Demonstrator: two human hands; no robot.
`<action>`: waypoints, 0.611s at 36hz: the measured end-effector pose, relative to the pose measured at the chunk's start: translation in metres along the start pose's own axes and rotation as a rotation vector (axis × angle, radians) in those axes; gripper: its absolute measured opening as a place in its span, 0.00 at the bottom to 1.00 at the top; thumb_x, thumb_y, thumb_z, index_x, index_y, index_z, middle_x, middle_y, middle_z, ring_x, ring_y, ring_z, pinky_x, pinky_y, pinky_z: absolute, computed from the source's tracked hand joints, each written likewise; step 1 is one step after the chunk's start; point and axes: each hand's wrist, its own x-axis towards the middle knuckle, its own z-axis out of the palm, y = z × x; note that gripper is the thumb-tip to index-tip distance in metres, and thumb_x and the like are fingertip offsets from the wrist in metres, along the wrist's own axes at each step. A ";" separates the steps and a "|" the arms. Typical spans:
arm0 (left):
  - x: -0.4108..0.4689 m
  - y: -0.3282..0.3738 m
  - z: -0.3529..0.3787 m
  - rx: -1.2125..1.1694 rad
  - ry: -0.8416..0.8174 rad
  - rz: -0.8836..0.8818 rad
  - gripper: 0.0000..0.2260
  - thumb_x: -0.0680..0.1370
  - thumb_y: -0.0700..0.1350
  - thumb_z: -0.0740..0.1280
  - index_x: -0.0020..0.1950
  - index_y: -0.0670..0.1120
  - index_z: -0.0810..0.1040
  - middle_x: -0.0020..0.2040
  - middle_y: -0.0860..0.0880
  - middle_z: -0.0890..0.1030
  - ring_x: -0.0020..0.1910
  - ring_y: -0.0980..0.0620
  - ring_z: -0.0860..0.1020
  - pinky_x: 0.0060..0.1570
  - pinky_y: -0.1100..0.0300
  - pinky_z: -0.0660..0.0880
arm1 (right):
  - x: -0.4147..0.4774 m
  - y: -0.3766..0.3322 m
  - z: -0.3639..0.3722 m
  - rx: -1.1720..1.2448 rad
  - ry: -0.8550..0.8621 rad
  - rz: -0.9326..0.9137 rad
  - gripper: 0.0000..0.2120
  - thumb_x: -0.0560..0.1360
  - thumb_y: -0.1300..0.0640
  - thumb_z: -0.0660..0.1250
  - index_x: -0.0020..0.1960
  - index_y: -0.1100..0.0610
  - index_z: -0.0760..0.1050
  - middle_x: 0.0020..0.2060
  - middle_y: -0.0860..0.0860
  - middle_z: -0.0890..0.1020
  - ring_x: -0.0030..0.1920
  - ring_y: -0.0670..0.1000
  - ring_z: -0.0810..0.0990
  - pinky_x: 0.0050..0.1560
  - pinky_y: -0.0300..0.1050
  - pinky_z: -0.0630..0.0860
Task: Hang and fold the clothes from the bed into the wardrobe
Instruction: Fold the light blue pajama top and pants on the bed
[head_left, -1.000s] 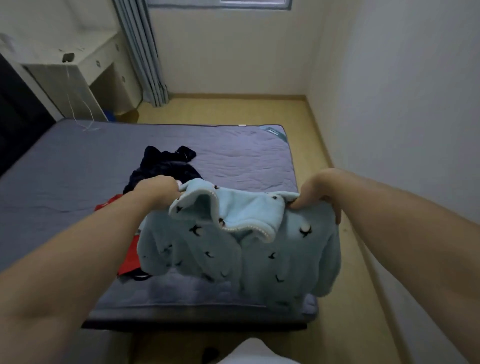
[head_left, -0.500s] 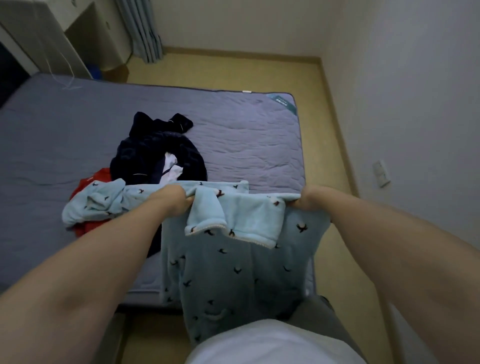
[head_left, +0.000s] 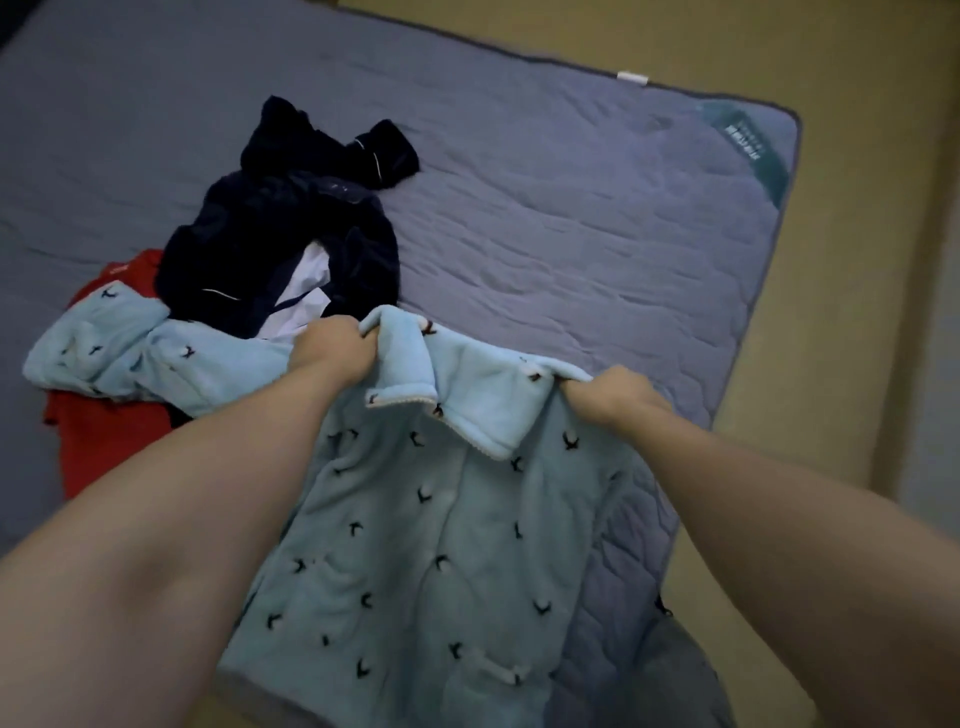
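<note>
A light blue fleece top (head_left: 426, 540) with small dark bird marks lies spread on the near corner of the bed (head_left: 597, 234), its collar folded over. My left hand (head_left: 332, 348) grips its left shoulder and my right hand (head_left: 613, 395) grips its right shoulder. One sleeve trails left over a red garment (head_left: 104, 431). A dark navy garment (head_left: 291, 223) with white lining lies in a heap just beyond my left hand.
The bed has a purple-grey quilted cover with a teal label (head_left: 753, 145) at its far right corner. Wooden floor (head_left: 857, 260) runs along the bed's right side. The wardrobe is out of view.
The view has tilted down and closer to the bed. The blue top has been lowered and laid flatter on the mattress, with its left sleeve spread out to the left.
</note>
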 end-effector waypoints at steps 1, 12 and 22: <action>0.020 0.012 0.009 0.005 0.017 -0.028 0.21 0.82 0.57 0.51 0.40 0.44 0.71 0.50 0.40 0.79 0.46 0.41 0.74 0.41 0.51 0.68 | 0.029 -0.001 0.000 0.023 -0.006 -0.017 0.25 0.75 0.35 0.58 0.45 0.58 0.74 0.40 0.55 0.78 0.39 0.56 0.78 0.33 0.45 0.70; 0.114 0.101 0.091 -0.273 0.266 -0.259 0.23 0.84 0.55 0.57 0.73 0.40 0.66 0.73 0.40 0.66 0.69 0.39 0.68 0.65 0.45 0.67 | 0.197 0.000 0.043 0.593 -0.220 -0.042 0.26 0.73 0.38 0.71 0.56 0.60 0.74 0.46 0.54 0.78 0.39 0.51 0.76 0.41 0.47 0.72; 0.047 0.134 0.208 -0.562 -0.015 -0.546 0.23 0.83 0.55 0.56 0.65 0.38 0.75 0.66 0.37 0.76 0.65 0.36 0.74 0.63 0.48 0.70 | 0.187 0.085 0.087 0.756 -0.229 0.226 0.18 0.67 0.61 0.68 0.56 0.65 0.77 0.44 0.59 0.80 0.38 0.57 0.77 0.33 0.45 0.73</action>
